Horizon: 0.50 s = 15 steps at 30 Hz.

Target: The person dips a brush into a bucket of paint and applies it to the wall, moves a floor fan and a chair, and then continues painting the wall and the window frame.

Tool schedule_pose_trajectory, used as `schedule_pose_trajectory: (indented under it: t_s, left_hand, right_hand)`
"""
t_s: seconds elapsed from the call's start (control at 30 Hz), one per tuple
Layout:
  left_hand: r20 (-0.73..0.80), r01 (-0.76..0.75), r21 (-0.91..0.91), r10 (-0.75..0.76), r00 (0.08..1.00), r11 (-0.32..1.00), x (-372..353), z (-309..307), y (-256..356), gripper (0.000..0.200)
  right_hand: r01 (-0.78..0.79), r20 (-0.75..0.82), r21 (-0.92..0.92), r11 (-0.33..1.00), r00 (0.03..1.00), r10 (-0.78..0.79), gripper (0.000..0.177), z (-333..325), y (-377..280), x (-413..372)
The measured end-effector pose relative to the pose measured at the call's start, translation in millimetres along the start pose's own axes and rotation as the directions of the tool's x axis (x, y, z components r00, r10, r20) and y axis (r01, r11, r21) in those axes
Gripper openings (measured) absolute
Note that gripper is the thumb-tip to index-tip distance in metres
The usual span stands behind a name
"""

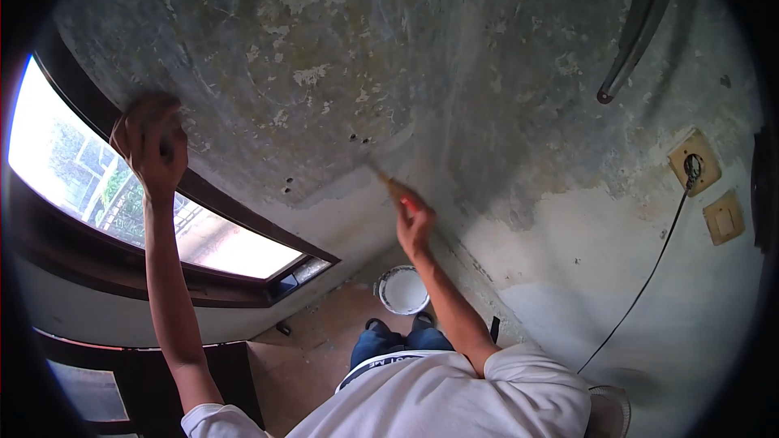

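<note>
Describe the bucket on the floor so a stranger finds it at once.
Start at the big stained wall and find the right hand holding a brush against it. Drop straight down to the brown floor at the wall's foot: the bucket sits there, just ahead of the person's dark shoes. It is the only round, white thing there.

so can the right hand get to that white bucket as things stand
Probably, with a stoop: right hand holds the brush up at the wall, bucket stands open on the floor below, nothing between.
</note>
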State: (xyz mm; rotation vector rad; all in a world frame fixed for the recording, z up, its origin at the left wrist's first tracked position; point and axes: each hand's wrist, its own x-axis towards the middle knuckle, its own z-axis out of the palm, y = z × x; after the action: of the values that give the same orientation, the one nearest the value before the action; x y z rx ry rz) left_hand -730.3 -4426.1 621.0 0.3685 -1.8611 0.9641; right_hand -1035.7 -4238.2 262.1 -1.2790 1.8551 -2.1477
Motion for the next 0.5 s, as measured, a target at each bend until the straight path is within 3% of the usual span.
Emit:
schedule_pose_trajectory:
  t_s: [0.03, 0.1, 0.2, 0.23, 0.3, 0.33, 0.37, 0.43, 0.47, 0.5]
  left_hand:
    - [-0.009, -0.003, -0.015, 0.003, 1.0, 1.0, -0.4, 0.0, -0.4, 0.03]
    - [-0.01, -0.009, -0.009, 0.009, 1.0, 1.0, -0.7, 0.9, -1.0, 0.029]
    - [-0.003, -0.022, 0.005, 0.022, 1.0, 1.0, -1.7, 0.1, -5.5, 0.03]
    - [0.005, -0.037, 0.01, 0.037, 0.999, 0.999, -3.2, -1.0, -7.3, 0.031]
    - [0.005, -0.017, 0.018, 0.017, 1.0, 1.0, -4.8, -0.9, -5.5, 0.032]
    - [-0.008, -0.017, 0.017, 0.017, 1.0, 1.0, -4.2, -0.3, -5.3, 0.033]
    - [-0.017, -0.037, 0.007, 0.037, 0.999, 0.999, -3.8, -0.4, -7.4, 0.033]
    - [-0.017, -0.028, 0.028, 0.028, 0.999, 0.999, -3.8, 0.1, -7.9, 0.033]
    - [-0.03, -0.028, 0.033, 0.029, 0.999, 0.999, -4.6, 0.1, -7.2, 0.033]
    - [-0.029, -0.031, 0.021, 0.031, 0.999, 0.999, -4.5, -0.8, -7.5, 0.031]
  right_hand:
    - [-0.006, 0.006, -0.002, 1.0, 1.0, 0.006, 0.031, 5.5, -16.0, -6.3]
    - [0.038, 0.202, 0.175, 0.984, 0.977, -0.074, 0.028, 7.8, -34.2, -20.3]
    - [0.083, 0.202, 0.044, 0.996, 0.975, -0.09, 0.025, -3.0, -16.2, -2.8]
    - [-0.061, 0.144, 0.006, 0.998, 0.988, 0.06, 0.022, -11.8, 3.9, 8.3]
    - [-0.115, -0.069, 0.0, 0.993, 0.991, 0.115, 0.021, -35.5, 34.6, 37.5]
    - [-0.021, -0.219, 0.016, 1.0, 0.976, 0.024, 0.022, -42.9, 41.6, 49.9]
    - [-0.021, -0.199, 0.021, 1.0, 0.98, 0.025, 0.022, -47.1, 37.5, 58.3]
    - [0.009, -0.408, 0.249, 0.969, 0.908, 0.096, 0.021, -52.0, 17.3, 66.2]
    - [-0.002, -0.389, 0.248, 0.969, 0.916, 0.102, 0.021, -43.2, 22.1, 54.3]
    - [-0.084, -0.248, 0.116, 0.99, 0.962, 0.11, 0.021, -27.7, 30.1, 33.5]
